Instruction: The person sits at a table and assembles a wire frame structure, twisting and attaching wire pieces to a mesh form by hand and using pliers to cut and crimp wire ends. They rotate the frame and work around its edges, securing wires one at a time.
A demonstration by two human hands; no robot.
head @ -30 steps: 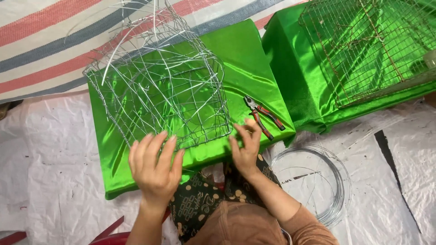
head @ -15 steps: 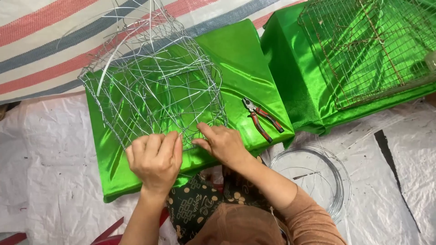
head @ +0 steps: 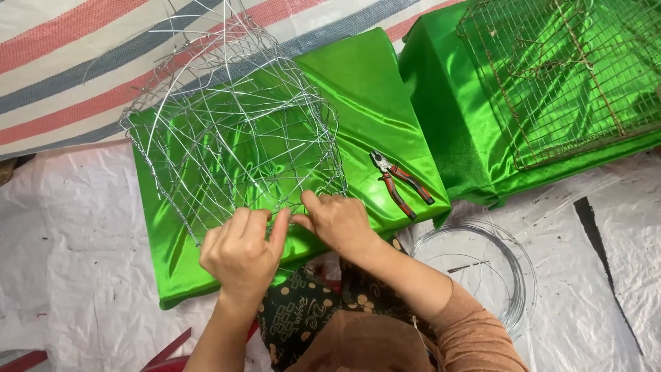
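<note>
A floor is covered by a white plastic sheet [head: 76, 262]. A green satin-covered block [head: 372, 89] is set at its centre, another green block [head: 447, 103] at two o'clock, a wire coil [head: 513, 275] at four o'clock.

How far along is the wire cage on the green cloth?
Done: the wire cage has its netted sides woven and stands on the green cloth. In hand: the left hand and right hand meet at its near lower edge, fingers on the wires. Left: loose wire ends stick out on top; the pliers and the wire coil lie untouched.
</note>
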